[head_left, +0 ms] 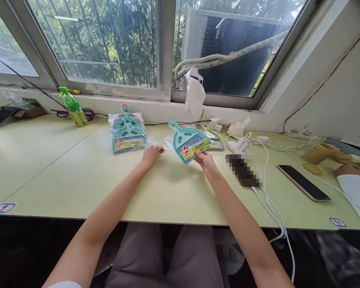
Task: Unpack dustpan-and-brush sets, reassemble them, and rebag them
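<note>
My right hand (204,161) pinches the lower edge of a teal mini dustpan and brush set (186,141) with a printed label, holding it tilted above the pale green table (78,176). My left hand (151,154) is closed on a clear plastic bag (167,143) that lies just left of the dustpan. A stack of bagged dustpan sets (127,133) lies to the left of my left hand. Another green dustpan set (213,138) lies behind the held one.
A green bottle (73,106) stands at the back left by the window. White chargers and cables (243,145), a blurred dark object (243,171) and a black phone (303,183) lie to the right. Tan cups (321,153) and another person's arm (352,172) are at the far right.
</note>
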Tool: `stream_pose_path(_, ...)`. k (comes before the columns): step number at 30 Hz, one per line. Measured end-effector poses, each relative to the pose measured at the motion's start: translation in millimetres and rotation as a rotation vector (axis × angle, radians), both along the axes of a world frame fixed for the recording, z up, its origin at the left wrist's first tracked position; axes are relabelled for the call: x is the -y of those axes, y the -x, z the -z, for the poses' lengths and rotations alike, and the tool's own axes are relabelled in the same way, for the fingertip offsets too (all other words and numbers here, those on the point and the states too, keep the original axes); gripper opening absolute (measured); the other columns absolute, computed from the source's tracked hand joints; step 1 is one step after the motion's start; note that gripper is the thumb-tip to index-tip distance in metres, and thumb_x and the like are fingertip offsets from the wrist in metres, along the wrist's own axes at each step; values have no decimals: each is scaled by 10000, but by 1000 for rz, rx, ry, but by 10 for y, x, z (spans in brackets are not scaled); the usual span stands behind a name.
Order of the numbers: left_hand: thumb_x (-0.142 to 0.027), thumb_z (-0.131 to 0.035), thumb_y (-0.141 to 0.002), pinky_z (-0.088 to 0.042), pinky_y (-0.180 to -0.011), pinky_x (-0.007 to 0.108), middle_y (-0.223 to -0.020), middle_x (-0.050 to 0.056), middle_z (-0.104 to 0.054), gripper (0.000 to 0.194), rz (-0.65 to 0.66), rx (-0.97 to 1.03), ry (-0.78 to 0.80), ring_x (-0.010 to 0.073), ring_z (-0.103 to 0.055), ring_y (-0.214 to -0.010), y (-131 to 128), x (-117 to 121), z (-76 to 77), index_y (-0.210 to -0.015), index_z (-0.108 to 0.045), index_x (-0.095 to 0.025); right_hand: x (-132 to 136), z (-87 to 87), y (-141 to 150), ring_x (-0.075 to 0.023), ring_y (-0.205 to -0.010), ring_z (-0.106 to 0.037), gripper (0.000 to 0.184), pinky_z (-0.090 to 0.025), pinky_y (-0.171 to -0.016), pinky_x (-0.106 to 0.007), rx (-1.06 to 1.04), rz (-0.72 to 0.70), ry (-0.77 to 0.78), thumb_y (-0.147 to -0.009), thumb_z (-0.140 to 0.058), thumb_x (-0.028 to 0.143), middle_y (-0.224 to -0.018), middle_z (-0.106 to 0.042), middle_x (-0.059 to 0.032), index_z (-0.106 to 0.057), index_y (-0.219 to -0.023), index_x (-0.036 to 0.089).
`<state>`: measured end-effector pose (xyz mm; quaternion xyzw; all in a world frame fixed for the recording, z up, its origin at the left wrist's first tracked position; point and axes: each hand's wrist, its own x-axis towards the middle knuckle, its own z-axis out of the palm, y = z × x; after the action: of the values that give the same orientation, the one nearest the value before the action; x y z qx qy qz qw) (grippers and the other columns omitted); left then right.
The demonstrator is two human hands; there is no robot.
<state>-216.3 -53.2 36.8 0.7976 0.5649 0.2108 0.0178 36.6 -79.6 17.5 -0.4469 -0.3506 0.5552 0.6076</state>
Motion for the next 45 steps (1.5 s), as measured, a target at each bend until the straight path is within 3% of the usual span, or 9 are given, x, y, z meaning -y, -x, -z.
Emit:
stream_pose_path(4,-199,-526,-864,-464,-800,327,-929,114,-726,228,-73,104,-30,237,-647,-886,68,-52,-32,-912,-746,-163,41,-66,-22,-238,-908,-712,286,-551,-946,-405,20,-73,36,-630,-800,154,-920,-744,-56,-643,-869,171)
stream_pose_path(10,-279,-620,-807,-460,-717,284,-767,68,-715,176,-63,427,-17,178,-634,-704,276,-143,-134,-804,-733,-145,49,-129,-235,-230,-819,-718,307,-584,-851,-379,133,-252,48,-591,-823,144,-900,-748,-82,-699,-871,134)
stream_pose_path(17,-318,-595,-813,-427,-663,255,-697,43,-674,210,-18,600,-108,141,-582,-640,342,-200,-50,-783,-695,-136,18,-86,-430,-235,-785,-715,324,-598,-809,-394,241,-234,72,-552,-856,175,-891,-750,-86,-710,-840,142)
stream_pose_path(23,-320,-531,-867,-405,-659,270,-761,26,-658,208,-13,488,-281,137,-536,-614,192,-61,-32,-809,-675,-182,119,-186,-252,-264,-873,-708,367,-562,-892,-434,334,-271,36,-553,-866,248,-944,-747,-82,-724,-882,168)
stream_pose_path(29,-276,-530,-880,-374,-621,261,-772,27,-652,185,26,368,-305,150,-572,-668,55,110,-107,-810,-685,-200,259,-315,-62,-291,-915,-698,433,-538,-903,-469,424,-424,31,-526,-872,331,-930,-750,-86,-735,-904,170)
stream_pose_path(37,-294,-536,-893,-337,-583,267,-805,30,-664,189,-67,300,-377,179,-606,-748,5,145,-109,-900,-714,-232,206,-272,-75,-265,-879,-708,448,-548,-903,-450,301,-193,-31,-509,-894,334,-903,-751,-71,-706,-885,179)
stream_pose_path(42,-286,-491,-919,-359,-592,263,-794,27,-634,274,-2,282,-382,162,-581,-695,-23,163,-100,-1106,-686,-239,221,-239,3,-270,-872,-708,477,-539,-906,-463,294,-225,-86,-513,-890,376,-878,-753,-68,-708,-909,182)
stream_pose_path(45,-314,-463,-936,-401,-672,275,-809,44,-638,290,38,287,-400,179,-585,-769,-112,233,-103,-1094,-693,-235,244,-222,86,-281,-869,-709,493,-533,-901,-481,281,-272,-108,-513,-885,403,-873,-755,-69,-709,-918,184)
